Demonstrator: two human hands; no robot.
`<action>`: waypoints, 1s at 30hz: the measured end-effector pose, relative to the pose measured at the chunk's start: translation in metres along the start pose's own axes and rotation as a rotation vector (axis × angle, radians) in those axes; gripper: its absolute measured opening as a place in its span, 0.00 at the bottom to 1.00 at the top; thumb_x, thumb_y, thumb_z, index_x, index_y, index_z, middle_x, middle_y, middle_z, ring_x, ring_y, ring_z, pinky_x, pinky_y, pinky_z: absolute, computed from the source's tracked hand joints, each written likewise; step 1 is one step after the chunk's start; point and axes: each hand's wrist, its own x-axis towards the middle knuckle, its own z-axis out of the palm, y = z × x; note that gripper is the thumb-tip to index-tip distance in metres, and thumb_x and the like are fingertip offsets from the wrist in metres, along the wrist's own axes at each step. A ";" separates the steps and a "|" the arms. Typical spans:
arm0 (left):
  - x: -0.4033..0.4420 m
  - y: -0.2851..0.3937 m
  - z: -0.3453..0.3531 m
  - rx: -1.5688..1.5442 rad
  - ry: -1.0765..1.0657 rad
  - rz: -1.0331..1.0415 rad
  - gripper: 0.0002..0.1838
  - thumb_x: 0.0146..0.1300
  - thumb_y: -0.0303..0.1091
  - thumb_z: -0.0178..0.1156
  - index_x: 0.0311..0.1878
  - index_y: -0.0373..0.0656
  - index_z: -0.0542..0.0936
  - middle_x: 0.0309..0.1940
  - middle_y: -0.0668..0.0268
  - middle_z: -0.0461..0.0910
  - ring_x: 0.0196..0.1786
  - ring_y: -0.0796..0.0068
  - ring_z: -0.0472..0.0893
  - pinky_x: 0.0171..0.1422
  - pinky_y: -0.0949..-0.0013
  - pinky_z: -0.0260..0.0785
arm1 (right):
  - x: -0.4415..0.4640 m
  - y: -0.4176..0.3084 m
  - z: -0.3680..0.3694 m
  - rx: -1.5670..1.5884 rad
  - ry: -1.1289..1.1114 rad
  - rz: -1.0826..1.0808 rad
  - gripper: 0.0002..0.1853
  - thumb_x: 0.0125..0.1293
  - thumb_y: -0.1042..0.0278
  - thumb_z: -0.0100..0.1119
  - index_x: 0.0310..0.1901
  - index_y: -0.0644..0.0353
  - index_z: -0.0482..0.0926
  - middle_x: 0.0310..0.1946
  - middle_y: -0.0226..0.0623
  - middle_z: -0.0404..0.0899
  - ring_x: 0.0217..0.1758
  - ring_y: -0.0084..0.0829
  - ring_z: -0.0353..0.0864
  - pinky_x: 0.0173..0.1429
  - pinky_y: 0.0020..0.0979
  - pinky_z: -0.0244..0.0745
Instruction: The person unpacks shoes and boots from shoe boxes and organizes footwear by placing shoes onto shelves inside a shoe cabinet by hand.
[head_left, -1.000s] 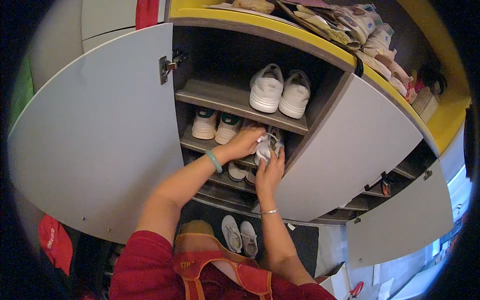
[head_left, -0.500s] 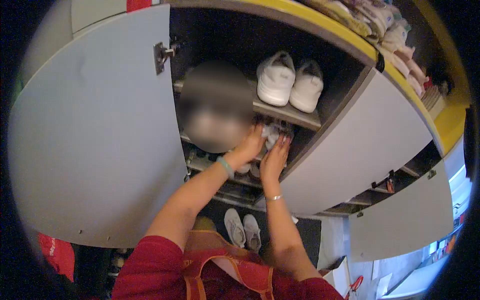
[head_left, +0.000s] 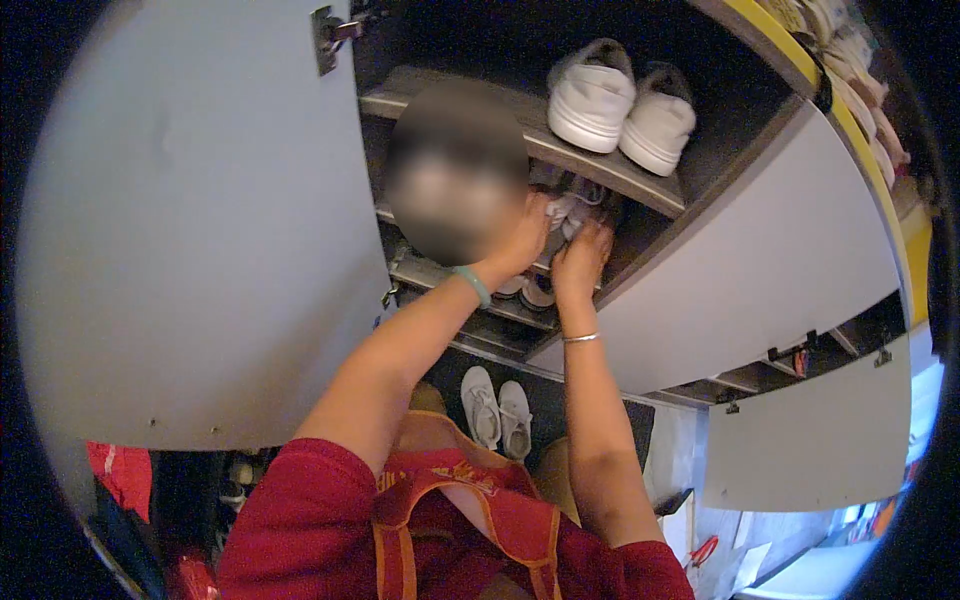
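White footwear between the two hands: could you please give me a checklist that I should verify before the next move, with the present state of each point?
1. Left hand at the white footwear: ok, at its left side.
2. Right hand there too: ok, at its right side.
3. Footwear fully supported underneath: cannot tell, the hands hide it.
4. Left cabinet door out of the way: ok, it stands wide open.
5. Pair of white shoes above: ok, side by side on the upper shelf.
6. Space left of the left hand: cannot tell, blurred out.
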 end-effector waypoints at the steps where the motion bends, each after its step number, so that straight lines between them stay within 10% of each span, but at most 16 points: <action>1: -0.003 -0.001 -0.001 0.013 0.001 -0.015 0.12 0.58 0.33 0.52 0.42 0.35 0.70 0.37 0.50 0.72 0.43 0.52 0.71 0.47 0.54 0.62 | 0.000 -0.003 -0.005 0.042 -0.012 0.014 0.30 0.52 0.81 0.49 0.59 0.70 0.56 0.57 0.65 0.56 0.61 0.58 0.56 0.66 0.44 0.51; 6: -0.009 0.010 -0.018 -0.010 0.238 0.186 0.19 0.57 0.32 0.51 0.53 0.38 0.69 0.42 0.50 0.70 0.46 0.50 0.70 0.53 0.55 0.62 | -0.012 -0.002 -0.016 0.083 0.092 -0.098 0.31 0.52 0.78 0.49 0.60 0.69 0.56 0.60 0.63 0.52 0.64 0.56 0.52 0.67 0.45 0.48; 13: -0.005 0.001 0.004 -0.072 0.000 0.166 0.25 0.53 0.27 0.52 0.58 0.43 0.67 0.51 0.51 0.68 0.52 0.51 0.68 0.58 0.57 0.61 | -0.010 -0.016 -0.011 -0.159 0.155 -0.199 0.23 0.57 0.64 0.48 0.55 0.63 0.68 0.56 0.44 0.66 0.64 0.48 0.56 0.69 0.48 0.42; 30: -0.014 0.009 0.003 0.152 -0.095 0.026 0.30 0.55 0.32 0.52 0.63 0.48 0.60 0.59 0.45 0.59 0.60 0.44 0.61 0.63 0.51 0.54 | -0.047 -0.005 -0.008 0.015 0.070 -0.235 0.22 0.60 0.68 0.44 0.57 0.64 0.65 0.60 0.48 0.61 0.67 0.45 0.54 0.67 0.46 0.46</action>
